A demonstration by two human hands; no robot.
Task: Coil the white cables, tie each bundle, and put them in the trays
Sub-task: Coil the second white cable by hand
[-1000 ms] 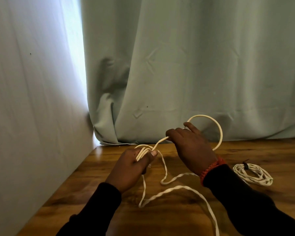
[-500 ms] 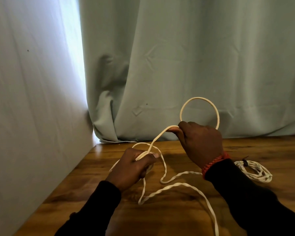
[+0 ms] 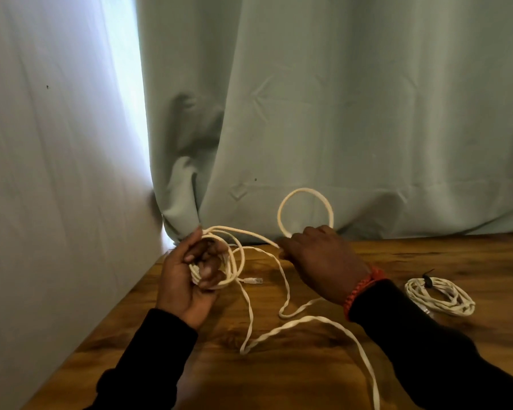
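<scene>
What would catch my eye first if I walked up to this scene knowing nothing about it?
Probably the white cable, held between two hands above the wooden table: the left hand grips a small coil of it, and the right hand pinches a round loop that stands up against the pale green curtain. Next, a finished bundle, tied with a dark tie, lies on the table to the right.

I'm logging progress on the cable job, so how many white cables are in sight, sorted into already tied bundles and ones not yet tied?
Tied bundles: 1, the coiled bundle with a black tie on the table.
Not yet tied: 1, the loose cable, held by the left hand and right hand.
Total: 2 cables.
</scene>
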